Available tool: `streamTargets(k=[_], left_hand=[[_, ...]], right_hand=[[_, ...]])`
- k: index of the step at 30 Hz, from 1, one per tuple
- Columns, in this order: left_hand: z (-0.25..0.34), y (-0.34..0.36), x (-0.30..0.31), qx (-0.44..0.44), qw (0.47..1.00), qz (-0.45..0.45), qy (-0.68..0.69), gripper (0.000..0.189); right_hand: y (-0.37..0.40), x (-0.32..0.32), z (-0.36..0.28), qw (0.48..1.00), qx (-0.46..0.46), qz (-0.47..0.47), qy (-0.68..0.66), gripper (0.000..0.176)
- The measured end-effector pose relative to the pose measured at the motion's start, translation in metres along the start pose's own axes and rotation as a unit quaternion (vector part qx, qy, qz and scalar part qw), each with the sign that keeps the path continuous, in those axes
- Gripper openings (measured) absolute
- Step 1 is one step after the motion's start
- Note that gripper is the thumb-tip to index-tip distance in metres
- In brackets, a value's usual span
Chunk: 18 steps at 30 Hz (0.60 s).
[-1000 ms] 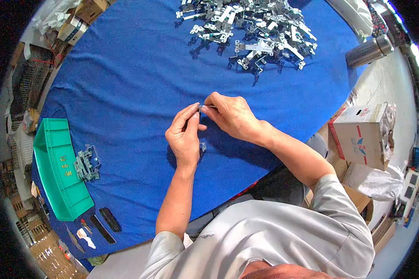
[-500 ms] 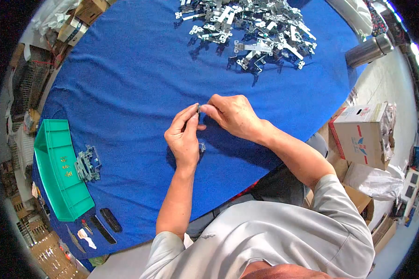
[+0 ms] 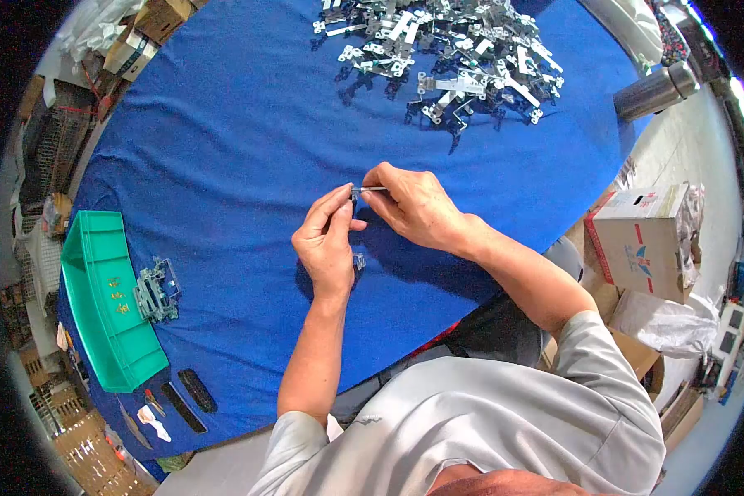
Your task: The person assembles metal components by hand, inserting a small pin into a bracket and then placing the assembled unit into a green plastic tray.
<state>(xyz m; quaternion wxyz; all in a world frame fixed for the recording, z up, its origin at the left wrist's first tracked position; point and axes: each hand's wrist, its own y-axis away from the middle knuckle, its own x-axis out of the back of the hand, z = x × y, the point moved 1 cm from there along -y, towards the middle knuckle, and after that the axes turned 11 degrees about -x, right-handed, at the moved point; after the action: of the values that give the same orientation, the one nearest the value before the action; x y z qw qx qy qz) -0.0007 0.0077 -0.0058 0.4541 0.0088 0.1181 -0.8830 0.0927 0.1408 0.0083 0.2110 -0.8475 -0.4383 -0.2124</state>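
Observation:
My left hand (image 3: 326, 244) is closed on a metal bracket. Its upper end shows at my fingertips, and its lower end (image 3: 360, 262) pokes out beside my palm; the middle is hidden. My right hand (image 3: 417, 202) pinches a thin, straight silver piece (image 3: 374, 188) that points left and meets the top of the bracket. What kind of piece it is, I cannot make out. Both hands are above the blue cloth (image 3: 248, 165), near its middle. Far ahead lies a heap of metal brackets (image 3: 471, 62).
At the left a green plastic tray (image 3: 99, 248) holds several small brass-coloured parts (image 3: 118, 296). Beside it is a small stack of brackets (image 3: 157, 291). Two dark strips (image 3: 197, 390) lie nearer me. On the right are a steel flask (image 3: 657, 91) and a cardboard box (image 3: 641, 240).
The thin silver piece now shows between my right fingers and the bracket. My right fingertips have drawn slightly up and back. My left hand has stayed in place.

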Motion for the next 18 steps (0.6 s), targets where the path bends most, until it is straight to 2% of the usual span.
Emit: streamTargets(k=[2, 8, 11, 18], left_hand=[[-0.0002, 0.0000, 0.0001, -0.001, 1.000, 0.001, 0.004, 0.022], [0.0003, 0.0000, -0.0006, -0.001, 1.000, -0.005, -0.005, 0.022], [-0.0012, 0.0000, -0.0006, -0.013, 1.000, -0.005, -0.001, 0.022], [-0.0002, 0.0005, -0.0021, -0.008, 1.000, -0.007, -0.002, 0.022]], right_hand=[[0.0003, -0.0011, 0.0016, 1.000, 0.011, 0.010, -0.024, 0.015], [-0.0006, 0.0001, 0.0006, 0.999, -0.001, -0.027, 0.032, 0.019], [-0.0008, -0.0021, -0.0010, 0.999, -0.002, 0.013, -0.031, 0.018], [-0.0013, 0.0010, 0.0013, 0.998, -0.007, -0.027, 0.056, 0.017]])
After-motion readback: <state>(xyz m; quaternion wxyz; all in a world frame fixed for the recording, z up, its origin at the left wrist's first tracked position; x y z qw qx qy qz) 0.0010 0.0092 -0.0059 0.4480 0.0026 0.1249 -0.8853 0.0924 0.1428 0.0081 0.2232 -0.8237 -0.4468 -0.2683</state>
